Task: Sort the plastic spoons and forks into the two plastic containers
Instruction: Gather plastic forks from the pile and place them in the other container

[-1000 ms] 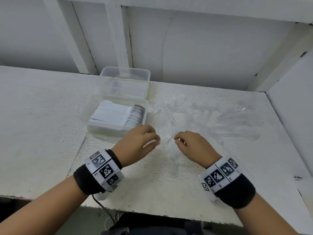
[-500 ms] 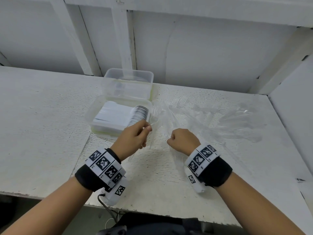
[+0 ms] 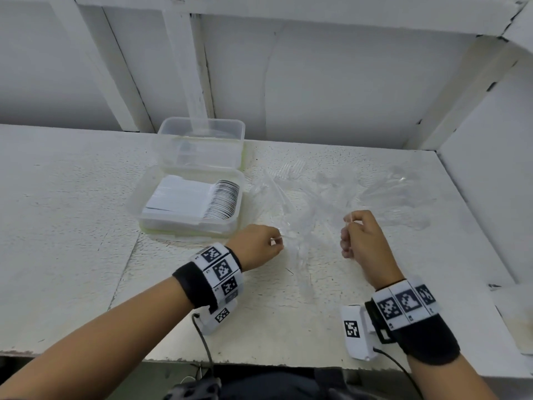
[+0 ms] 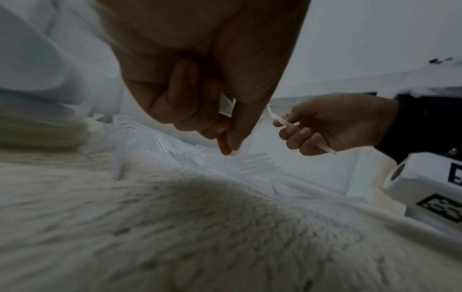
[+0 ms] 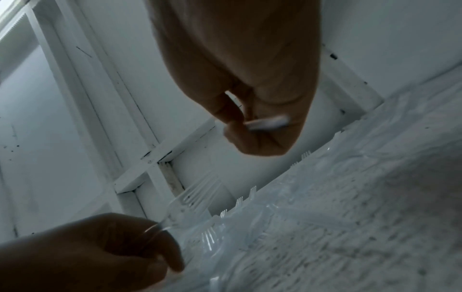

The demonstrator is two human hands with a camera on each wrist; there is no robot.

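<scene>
Head view: left hand (image 3: 255,246), earlier nearer the containers (image 3: 199,180), now pinches a fork (image 5: 195,199); right hand (image 3: 364,236) grips another utensil (image 4: 297,126); sorting continues.

forks (image 3: 288,180): clear | containers (image 3: 202,131): clear | table (image 3: 72,197): speckled white | wristbands (image 3: 219,269): black-white checkered tags

The clear cutlery heap (image 3: 331,203) blurs against the worktop (image 3: 72,212), so spoons and forks cannot be counted or told apart. The far container (image 3: 202,140) shows only faint contents. Curled fingers (image 5: 252,136) of the right hand (image 3: 366,238) hide most of its clear piece.
</scene>
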